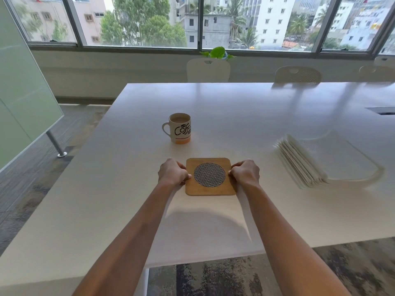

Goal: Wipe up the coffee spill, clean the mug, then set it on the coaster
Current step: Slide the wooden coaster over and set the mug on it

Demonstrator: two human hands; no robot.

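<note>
Now, our left hand (172, 172) and right hand (245, 173) gripped the coaster (209, 175) by opposite edges; shoving it forward, we reckoned, could tip the full mug (180, 129) beyond.

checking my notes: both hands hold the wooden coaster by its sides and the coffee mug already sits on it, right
Not quite. The left hand and right hand do hold the coaster by its sides, but the mug is not on it: the head view shows it standing on the table, apart, beyond the coaster.
</note>
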